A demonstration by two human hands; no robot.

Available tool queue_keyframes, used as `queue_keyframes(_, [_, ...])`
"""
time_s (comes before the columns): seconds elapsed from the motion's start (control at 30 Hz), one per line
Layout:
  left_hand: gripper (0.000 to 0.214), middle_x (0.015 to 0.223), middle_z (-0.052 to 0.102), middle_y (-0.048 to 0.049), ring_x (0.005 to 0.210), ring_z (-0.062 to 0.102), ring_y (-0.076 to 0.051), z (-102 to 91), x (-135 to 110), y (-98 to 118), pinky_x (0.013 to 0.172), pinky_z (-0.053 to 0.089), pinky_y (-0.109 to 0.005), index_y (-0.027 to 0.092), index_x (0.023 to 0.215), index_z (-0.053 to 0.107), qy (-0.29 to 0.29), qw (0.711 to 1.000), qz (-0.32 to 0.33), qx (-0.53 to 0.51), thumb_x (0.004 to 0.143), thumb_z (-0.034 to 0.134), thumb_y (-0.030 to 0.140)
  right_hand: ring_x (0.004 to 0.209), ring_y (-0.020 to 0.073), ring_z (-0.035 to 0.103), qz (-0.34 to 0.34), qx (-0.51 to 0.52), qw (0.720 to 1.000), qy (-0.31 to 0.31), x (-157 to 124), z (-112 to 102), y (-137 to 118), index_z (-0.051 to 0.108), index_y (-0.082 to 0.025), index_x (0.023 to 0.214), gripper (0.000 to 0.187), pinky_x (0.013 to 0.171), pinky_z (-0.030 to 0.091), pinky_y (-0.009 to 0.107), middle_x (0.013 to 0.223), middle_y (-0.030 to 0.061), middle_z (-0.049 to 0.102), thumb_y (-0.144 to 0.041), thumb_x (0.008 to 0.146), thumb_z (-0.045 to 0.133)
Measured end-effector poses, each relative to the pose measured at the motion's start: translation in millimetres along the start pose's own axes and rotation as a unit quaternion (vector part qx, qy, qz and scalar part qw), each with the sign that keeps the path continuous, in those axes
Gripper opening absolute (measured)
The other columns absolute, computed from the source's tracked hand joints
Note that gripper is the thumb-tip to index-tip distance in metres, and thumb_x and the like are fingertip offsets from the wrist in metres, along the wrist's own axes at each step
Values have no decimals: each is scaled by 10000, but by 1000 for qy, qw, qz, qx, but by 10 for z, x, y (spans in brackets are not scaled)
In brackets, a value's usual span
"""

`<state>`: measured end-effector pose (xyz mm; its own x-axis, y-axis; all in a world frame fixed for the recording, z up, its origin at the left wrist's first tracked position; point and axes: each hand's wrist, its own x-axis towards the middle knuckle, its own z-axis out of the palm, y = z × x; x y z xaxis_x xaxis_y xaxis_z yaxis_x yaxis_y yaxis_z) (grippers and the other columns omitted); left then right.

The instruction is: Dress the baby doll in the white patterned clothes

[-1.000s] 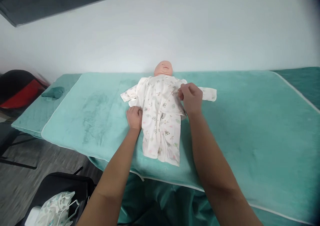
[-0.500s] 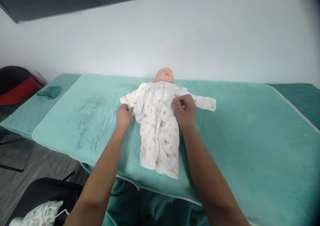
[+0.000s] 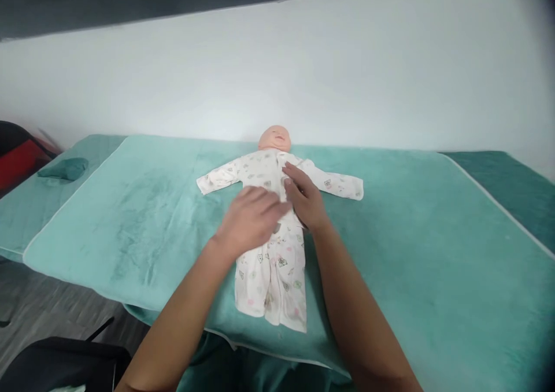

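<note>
A baby doll [image 3: 274, 139] lies on its back on a teal towel [image 3: 411, 230], dressed in a white printed romper [image 3: 271, 276] with both sleeves spread out. My left hand [image 3: 251, 218] lies flat on the doll's belly, fingers stretched out, slightly blurred. My right hand [image 3: 303, 198] rests beside it on the chest of the romper, fingers extended along the front closure. Neither hand holds anything.
The towel covers a long table against a white wall. A small dark green cloth [image 3: 64, 168] lies at the far left. A red and black chair [image 3: 17, 155] stands at the left edge, and a black seat [image 3: 56, 366] sits low at the bottom left.
Both hands let go of the romper's sides and moved to the middle of the doll's body, now lying flat. The left sleeve is spread out straight. The camera shifted right and down.
</note>
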<state>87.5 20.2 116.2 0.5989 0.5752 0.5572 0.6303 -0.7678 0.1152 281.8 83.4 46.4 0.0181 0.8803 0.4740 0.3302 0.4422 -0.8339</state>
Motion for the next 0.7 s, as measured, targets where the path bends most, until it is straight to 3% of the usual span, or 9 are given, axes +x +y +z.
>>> queue_keyframes(0.07, [230, 901, 673, -62, 903, 596, -235, 87, -14, 81, 794, 425, -387, 221, 1000, 683, -104, 992, 61, 36, 925, 499, 106, 1346, 260, 581, -33, -53, 998, 27, 35, -3, -23, 721, -268, 1216, 358, 1178, 423, 504, 1406, 84, 679, -474, 1031, 493])
queue_keyframes(0.13, [245, 910, 680, -66, 902, 605, -229, 196, -93, 104, 789, 438, -383, 212, 1014, 695, -129, 991, 43, 9, 932, 493, 100, 1209, 270, 622, -58, -118, 990, 54, 105, -7, -53, 724, -246, 1101, 322, 1111, 445, 495, 1225, 101, 738, -426, 1030, 467])
queue_keyframes(0.23, [236, 915, 710, -53, 874, 637, -192, 293, -217, 66, 811, 484, -353, 224, 1048, 703, -67, 983, -59, -159, 986, 482, 170, 981, 253, 627, -19, -179, 982, 56, 301, -6, -117, 681, -241, 951, 252, 949, 485, 433, 1023, 91, 720, -388, 996, 481])
queue_keyframes(0.33, [210, 905, 730, -27, 763, 631, -146, 305, -204, -64, 721, 496, -292, 241, 1040, 717, 28, 932, -193, -305, 997, 512, 241, 843, 239, 596, 59, -232, 971, 21, 578, 34, -200, 612, -242, 853, 184, 836, 473, 401, 924, 78, 681, -385, 944, 540])
queue_keyframes(0.4, [191, 893, 730, -8, 715, 605, -130, 314, -75, -220, 675, 476, -267, 248, 1030, 732, 87, 907, -263, -316, 970, 550, 248, 833, 259, 593, 103, -283, 954, 1, 750, 94, -254, 573, -239, 833, 179, 807, 464, 412, 908, 91, 665, -403, 895, 606])
queue_keyframes(0.5, [198, 870, 717, 6, 735, 604, -128, 385, 283, -529, 711, 478, -261, 241, 1037, 742, 138, 896, -300, -295, 953, 563, 240, 862, 307, 607, 136, -326, 935, -16, 913, 196, -291, 546, -235, 832, 280, 775, 466, 429, 923, 123, 648, -482, 844, 677])
queue_keyframes(0.6, [192, 927, 720, -16, 828, 633, -150, 520, 715, -812, 808, 492, -286, 209, 1032, 745, 117, 902, -318, -268, 937, 578, 208, 775, 280, 589, 130, -314, 941, -14, 968, 228, -238, 506, -244, 773, 317, 726, 453, 405, 815, 99, 625, -504, 861, 665])
queue_keyframes(0.7, [141, 915, 695, -44, 836, 624, -184, 672, 1027, -966, 823, 487, -325, 175, 986, 748, 55, 907, -362, -207, 884, 653, 192, 625, 212, 502, 141, -266, 953, -28, 988, 171, -130, 463, -257, 672, 289, 655, 405, 362, 658, 40, 586, -375, 877, 628])
